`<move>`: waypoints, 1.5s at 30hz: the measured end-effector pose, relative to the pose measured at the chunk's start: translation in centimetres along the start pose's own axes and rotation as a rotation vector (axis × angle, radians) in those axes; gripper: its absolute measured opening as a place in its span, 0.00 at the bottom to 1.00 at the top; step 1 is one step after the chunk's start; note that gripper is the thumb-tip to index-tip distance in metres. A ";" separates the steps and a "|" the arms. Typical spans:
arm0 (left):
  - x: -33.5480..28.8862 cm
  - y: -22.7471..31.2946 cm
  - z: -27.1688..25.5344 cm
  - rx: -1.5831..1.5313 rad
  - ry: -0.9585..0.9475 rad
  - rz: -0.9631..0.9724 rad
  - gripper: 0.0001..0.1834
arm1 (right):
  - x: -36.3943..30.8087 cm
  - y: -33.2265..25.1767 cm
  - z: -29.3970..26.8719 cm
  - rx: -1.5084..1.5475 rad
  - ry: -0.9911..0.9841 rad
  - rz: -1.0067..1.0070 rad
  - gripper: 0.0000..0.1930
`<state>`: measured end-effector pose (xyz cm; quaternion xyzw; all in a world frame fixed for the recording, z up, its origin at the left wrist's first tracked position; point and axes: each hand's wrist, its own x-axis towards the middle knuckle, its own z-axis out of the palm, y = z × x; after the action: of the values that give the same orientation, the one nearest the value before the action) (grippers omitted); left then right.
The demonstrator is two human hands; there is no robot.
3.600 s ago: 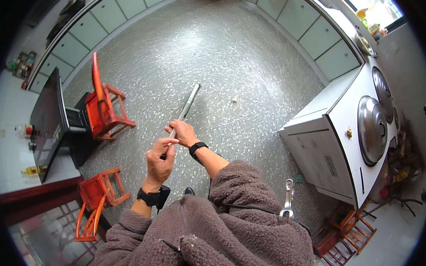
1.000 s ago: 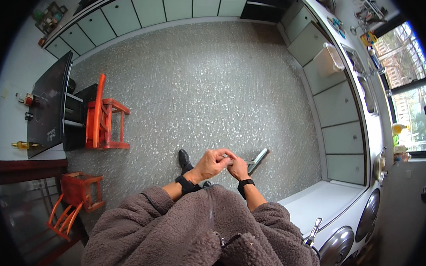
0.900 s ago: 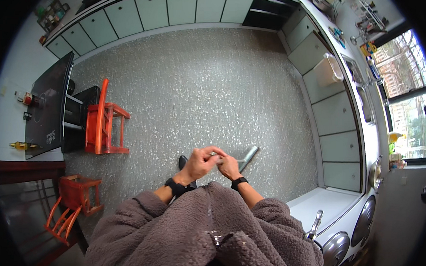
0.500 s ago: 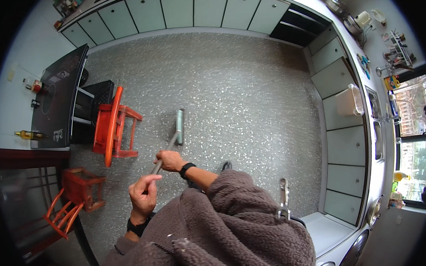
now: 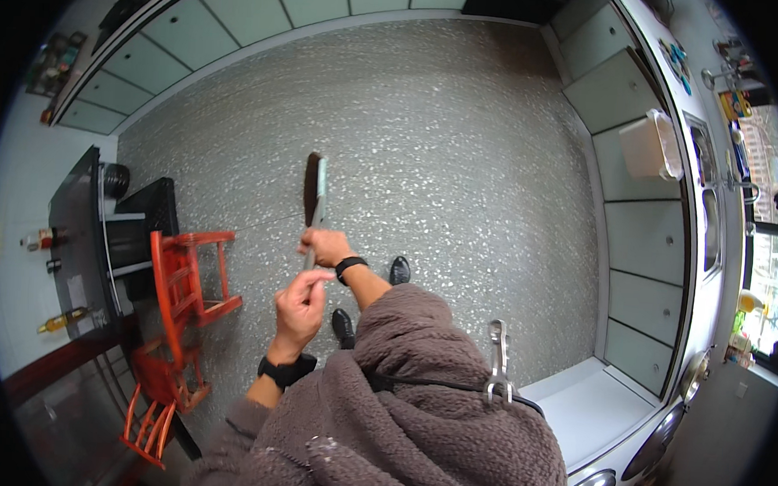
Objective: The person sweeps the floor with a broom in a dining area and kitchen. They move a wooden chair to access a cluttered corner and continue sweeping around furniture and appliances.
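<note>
A broom [image 5: 322,185] with a pale green head and dark bristles [image 5: 311,190] is in front of me, left of the middle. Its head is turned so the bristles face left; whether it touches the floor I cannot tell. My right hand [image 5: 327,247] is closed round the grey handle [image 5: 310,262], close behind the head in this view. Nearer to me, my left hand [image 5: 297,312] is closed at the handle's upper end, thumb and fingertips together. Black bands are on both wrists.
Red wooden chairs [image 5: 184,289] stand to the left beside a dark table [image 5: 81,236]. Pale cabinets [image 5: 640,239] line the far side and the right, under a counter with a sink. A pale bin [image 5: 647,151] hangs at the right cabinets. Speckled grey floor [image 5: 464,159] lies between.
The broom head has rolled, so the bristles now show, and it has come up closer to my hands. My view has shifted, and both shoes now show.
</note>
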<state>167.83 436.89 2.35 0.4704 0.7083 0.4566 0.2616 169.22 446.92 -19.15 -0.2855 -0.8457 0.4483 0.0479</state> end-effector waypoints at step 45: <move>20.4 -2.0 -15.0 0.028 0.085 -0.008 0.08 | 23.6 -7.4 -9.1 -0.135 -0.127 -0.197 0.15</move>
<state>146.40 449.03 8.46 0.4514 0.7270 0.4652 0.2264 149.34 462.76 -12.04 -0.1745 -0.8993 0.4005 0.0189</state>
